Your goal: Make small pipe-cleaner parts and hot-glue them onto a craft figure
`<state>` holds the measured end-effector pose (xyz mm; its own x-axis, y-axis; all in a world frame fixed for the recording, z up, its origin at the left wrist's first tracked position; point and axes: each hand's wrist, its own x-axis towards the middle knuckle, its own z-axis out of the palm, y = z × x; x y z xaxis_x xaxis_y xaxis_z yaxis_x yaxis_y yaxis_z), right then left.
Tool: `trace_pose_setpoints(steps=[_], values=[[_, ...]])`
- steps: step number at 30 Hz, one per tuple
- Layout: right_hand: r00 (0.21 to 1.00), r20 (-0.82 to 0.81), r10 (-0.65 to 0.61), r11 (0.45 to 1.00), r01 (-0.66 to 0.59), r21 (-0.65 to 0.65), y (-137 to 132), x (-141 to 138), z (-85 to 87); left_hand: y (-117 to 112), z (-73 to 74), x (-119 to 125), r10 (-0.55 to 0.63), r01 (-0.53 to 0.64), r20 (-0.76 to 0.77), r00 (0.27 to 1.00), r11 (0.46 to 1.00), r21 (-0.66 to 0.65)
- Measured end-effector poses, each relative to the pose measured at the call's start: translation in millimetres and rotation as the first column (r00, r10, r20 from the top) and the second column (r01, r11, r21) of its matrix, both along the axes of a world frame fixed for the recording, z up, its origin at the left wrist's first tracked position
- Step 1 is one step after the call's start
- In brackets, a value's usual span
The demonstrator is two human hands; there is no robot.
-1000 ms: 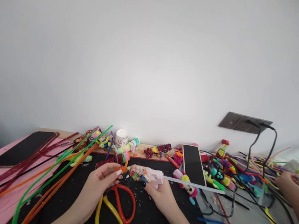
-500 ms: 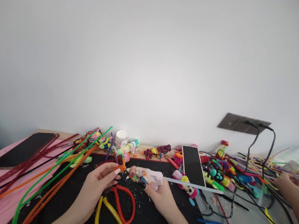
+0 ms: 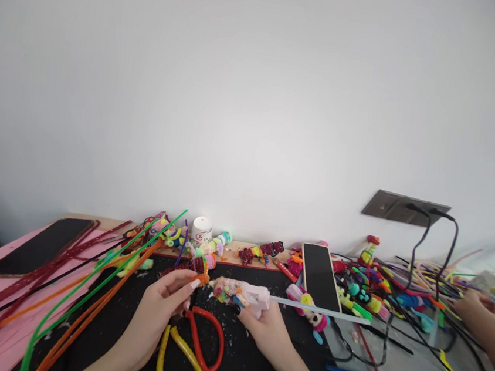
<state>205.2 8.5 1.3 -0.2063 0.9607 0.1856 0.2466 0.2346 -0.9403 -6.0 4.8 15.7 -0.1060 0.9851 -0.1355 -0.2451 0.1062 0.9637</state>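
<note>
Between the thumb and fingers of my left hand (image 3: 164, 301) is a small twisted piece of orange pipe cleaner (image 3: 204, 275). My right hand (image 3: 265, 329) is wrapped round a pale pink hot glue gun (image 3: 256, 296), its front crusted with colourful bits. The gun's nozzle points left and is at or very near the orange piece; I cannot tell whether they touch. A long translucent glue stick (image 3: 318, 308) sticks out of the gun's back. Below my hands lie scissors with red and yellow handles (image 3: 211, 359), their blades hidden.
Green pipe cleaners (image 3: 85, 295) and orange ones stretch across the left, near a dark phone (image 3: 40, 246). A white-edged phone (image 3: 321, 279) and several pipe-cleaner figures (image 3: 262, 252) line the back. Black cables (image 3: 473, 351) run right, beside another person's hand (image 3: 477, 313).
My hands and the glue gun have hardly moved. The orange piece is turned slightly between my left fingers. The view has shifted a little.
</note>
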Motion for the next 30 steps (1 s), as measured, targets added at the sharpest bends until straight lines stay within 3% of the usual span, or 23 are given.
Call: trace_pose_setpoints(steps=[20, 30], values=[[0.999, -0.030, -0.022, 0.999, 0.023, 0.036, 1.3, 1.1, -1.1, -0.8, 2.6, 0.3, -0.013, 0.013, -0.029, 0.999, 1.000, -0.011], [0.998, 0.053, 0.046, 0.998, -0.047, 0.030, -0.9, -1.9, 5.9, 0.0, -0.1, -1.3, -0.025, 0.025, -0.004, 1.000, 1.000, -0.010]])
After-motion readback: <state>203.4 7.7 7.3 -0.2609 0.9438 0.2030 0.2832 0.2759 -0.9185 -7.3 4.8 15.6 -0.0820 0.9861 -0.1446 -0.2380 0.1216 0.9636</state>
